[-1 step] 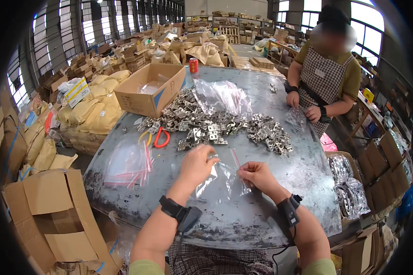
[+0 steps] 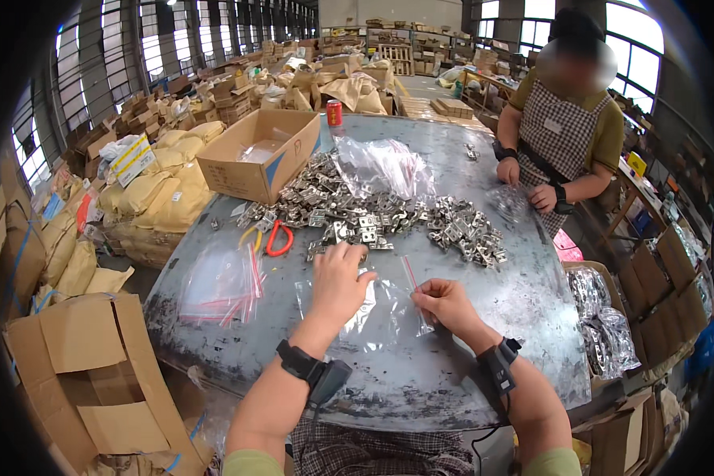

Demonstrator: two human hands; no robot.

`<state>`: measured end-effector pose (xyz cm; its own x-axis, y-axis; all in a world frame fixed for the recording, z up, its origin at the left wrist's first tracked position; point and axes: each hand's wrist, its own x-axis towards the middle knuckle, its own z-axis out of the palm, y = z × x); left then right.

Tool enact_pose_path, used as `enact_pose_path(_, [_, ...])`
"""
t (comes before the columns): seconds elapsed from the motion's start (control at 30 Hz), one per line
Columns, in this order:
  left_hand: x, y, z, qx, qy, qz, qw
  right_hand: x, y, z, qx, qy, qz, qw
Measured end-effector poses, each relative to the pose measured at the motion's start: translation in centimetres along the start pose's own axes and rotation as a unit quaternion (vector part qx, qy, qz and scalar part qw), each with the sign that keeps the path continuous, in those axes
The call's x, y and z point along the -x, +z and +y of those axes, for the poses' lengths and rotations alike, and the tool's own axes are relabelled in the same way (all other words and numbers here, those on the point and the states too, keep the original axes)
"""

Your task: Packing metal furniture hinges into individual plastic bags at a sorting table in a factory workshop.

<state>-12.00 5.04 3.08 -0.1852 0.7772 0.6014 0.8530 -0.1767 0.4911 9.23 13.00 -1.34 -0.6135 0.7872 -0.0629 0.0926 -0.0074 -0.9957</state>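
Observation:
A clear zip bag (image 2: pixel 384 317) with a red seal strip lies on the table in front of me. My right hand (image 2: pixel 446 303) pinches its mouth at the right end, thumb against the fingers. Over the bag's left part and up to the near edge of a heap of small shiny metal fittings (image 2: pixel 365 228) reaches my left hand (image 2: pixel 337 278). Its thumb stands apart from the fingers, whose tips are partly hidden. To its left are a stack of flat zip bags (image 2: pixel 218 282) and scissors with red and yellow handles (image 2: pixel 279 238).
An open cardboard box (image 2: pixel 242 170) stands at the table's far left, near a red can (image 2: pixel 334 113). More clear bags (image 2: pixel 384 166) lie on the heap. Across the right corner a co-worker (image 2: pixel 567 127) handles a clear bag. Cartons (image 2: pixel 599 317) with packed bags stand at the right.
My left hand has moved forward and slightly up to the heap's edge, off the bag's mouth. My right hand keeps its pinch. The co-worker's bag has shifted slightly.

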Motion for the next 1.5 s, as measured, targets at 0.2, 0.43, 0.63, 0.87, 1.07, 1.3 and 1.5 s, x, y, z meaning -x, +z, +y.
enact_pose_path(0.2, [3.7,3.9,1.6,0.109,-0.048,-0.023,0.993,1.1,3.8,0.0,0.278,-0.236,0.178,0.914])
enact_pose_path(0.43, [4.0,5.2,0.9,0.514,-0.376,-0.16,0.754,2.4,4.7,-1.0,0.529,-0.42,0.136,0.725])
enact_pose_path(0.63, [4.4,5.5,0.1,0.585,-0.39,-0.121,0.7,2.5,4.6,-1.4,0.454,-0.377,0.128,0.797])
enact_pose_path(0.87, [3.7,4.9,0.0,0.445,-0.325,-0.123,0.825,2.1,3.2,-1.5,0.222,-0.195,0.084,0.952])
enact_pose_path(1.07, [3.4,4.0,0.8,0.353,-0.265,-0.145,0.885,2.2,3.6,-1.6,0.029,-0.066,0.027,0.997])
enact_pose_path(1.3, [3.6,3.8,1.7,0.298,-0.196,-0.153,0.922,1.9,2.7,-0.7,0.092,-0.03,0.014,0.995])
enact_pose_path(1.5, [3.9,4.2,0.8,0.328,-0.222,-0.163,0.904,2.0,3.6,-1.2,0.125,0.011,0.052,0.991])
